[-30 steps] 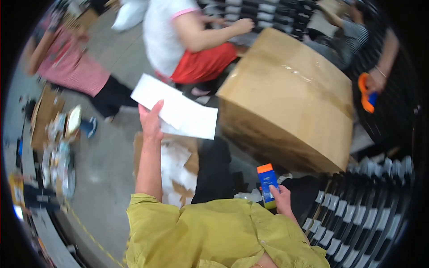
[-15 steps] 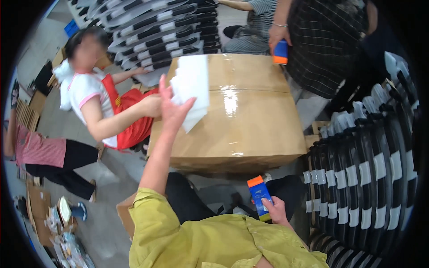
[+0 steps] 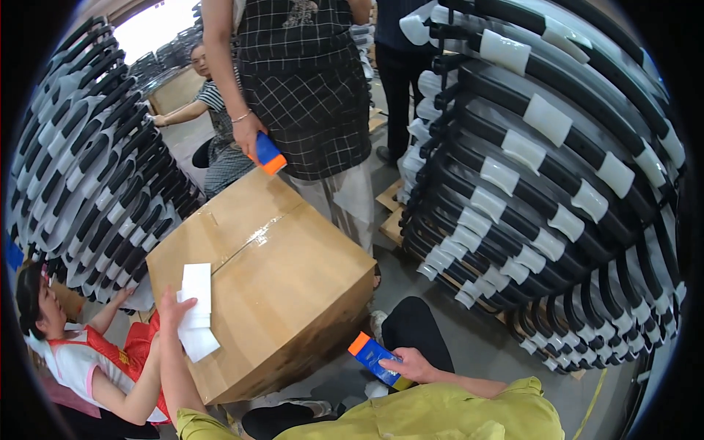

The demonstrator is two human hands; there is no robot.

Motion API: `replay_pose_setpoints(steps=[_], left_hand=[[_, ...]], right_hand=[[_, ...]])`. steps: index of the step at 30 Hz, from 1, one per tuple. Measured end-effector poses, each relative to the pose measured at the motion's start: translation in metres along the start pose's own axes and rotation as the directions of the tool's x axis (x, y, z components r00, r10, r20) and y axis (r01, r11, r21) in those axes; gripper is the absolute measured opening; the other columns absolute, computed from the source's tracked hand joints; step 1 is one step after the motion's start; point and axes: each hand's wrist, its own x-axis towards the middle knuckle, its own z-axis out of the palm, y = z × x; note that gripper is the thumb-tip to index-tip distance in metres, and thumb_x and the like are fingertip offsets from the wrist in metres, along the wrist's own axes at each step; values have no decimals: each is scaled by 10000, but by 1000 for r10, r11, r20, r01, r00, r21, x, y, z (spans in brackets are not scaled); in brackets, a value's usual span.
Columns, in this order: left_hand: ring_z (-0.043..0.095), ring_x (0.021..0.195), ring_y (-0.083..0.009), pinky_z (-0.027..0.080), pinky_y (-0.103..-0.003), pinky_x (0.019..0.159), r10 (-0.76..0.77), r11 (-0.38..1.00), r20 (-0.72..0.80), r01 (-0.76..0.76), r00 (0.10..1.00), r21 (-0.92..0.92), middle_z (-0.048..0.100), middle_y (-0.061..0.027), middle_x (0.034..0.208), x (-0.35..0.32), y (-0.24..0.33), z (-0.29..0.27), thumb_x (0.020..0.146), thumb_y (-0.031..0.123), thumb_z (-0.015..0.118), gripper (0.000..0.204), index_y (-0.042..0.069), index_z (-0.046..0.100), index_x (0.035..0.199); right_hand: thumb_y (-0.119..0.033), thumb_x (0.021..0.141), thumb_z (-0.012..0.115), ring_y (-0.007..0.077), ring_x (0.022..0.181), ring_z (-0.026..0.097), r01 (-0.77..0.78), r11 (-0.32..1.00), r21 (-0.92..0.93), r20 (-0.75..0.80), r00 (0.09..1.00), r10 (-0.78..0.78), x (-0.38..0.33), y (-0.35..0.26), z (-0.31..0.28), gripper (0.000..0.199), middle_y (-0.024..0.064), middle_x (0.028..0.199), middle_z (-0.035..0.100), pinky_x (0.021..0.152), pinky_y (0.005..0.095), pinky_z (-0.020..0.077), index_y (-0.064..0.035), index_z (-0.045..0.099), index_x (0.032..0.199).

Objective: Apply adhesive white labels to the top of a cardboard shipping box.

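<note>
A big taped cardboard box [image 3: 279, 286] stands on the floor in front of me. My left hand [image 3: 173, 308] presses a white sheet of paper [image 3: 196, 312] flat against the box's near left corner. My right hand [image 3: 414, 364] is low at my knee and grips a blue and orange handheld device [image 3: 375, 358], held apart from the box.
Tall stacks of black curved parts with white wrapping [image 3: 543, 183] rise on the right, with similar stacks [image 3: 88, 183] on the left. A standing person in a checked apron [image 3: 308, 88] holds another blue and orange device [image 3: 267, 154]. A person in red [image 3: 81, 367] crouches at left; another sits behind.
My view has swung right and up, so the box slid left. My left hand brought the white sheet from the air down onto the box's corner. My right hand still holds the device.
</note>
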Motion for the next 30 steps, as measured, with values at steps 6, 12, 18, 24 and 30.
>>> replay_pose_setpoints(steps=[6, 12, 18, 24, 30], left_hand=[[554, 945, -273, 426, -367, 817, -99, 953, 141, 53, 985, 297, 590, -132, 993, -11, 65, -17, 516, 234, 767, 668, 96, 515, 1119], [555, 905, -316, 455, -390, 779, -63, 943, 62, 39, 996, 332, 582, -140, 980, 2, 76, 5, 496, 195, 762, 594, 108, 530, 1036], [533, 965, -316, 431, -378, 809, -259, 957, 21, 253, 966, 144, 572, -159, 1004, -24, 83, -9, 540, 257, 764, 527, 48, 528, 962], [553, 571, -160, 447, -277, 495, -151, 733, 315, 320, 937, -601, 581, -85, 686, -54, 159, -23, 736, 216, 634, 266, -15, 560, 845], [529, 480, -122, 443, -235, 433, -199, 604, 411, 442, 890, -663, 560, -78, 617, -119, 213, 37, 739, 83, 600, 430, -25, 412, 1111]], right_hand=[[-266, 772, 631, 56, 699, 512, 32, 999, 16, 13, 999, -32, 4, 30, 7, 326, 31, 779, 584, 615, 222, 427, 24, 586, 916], [-224, 778, 623, 65, 650, 518, 97, 987, 128, -41, 995, -93, -30, -1, 4, 271, 44, 734, 591, 585, 226, 434, 34, 578, 847], [-213, 766, 626, 65, 629, 514, 117, 987, 106, -66, 992, -110, -32, 17, -3, 268, 49, 715, 592, 560, 226, 423, 47, 578, 811], [-173, 796, 567, 67, 664, 528, 307, 940, 151, -48, 952, -303, -51, -17, -28, 210, 43, 763, 593, 607, 218, 432, 32, 560, 837], [-166, 788, 564, 55, 663, 526, 382, 845, 374, -44, 918, -395, -42, -45, -32, 234, 41, 785, 593, 617, 196, 418, 36, 538, 903]])
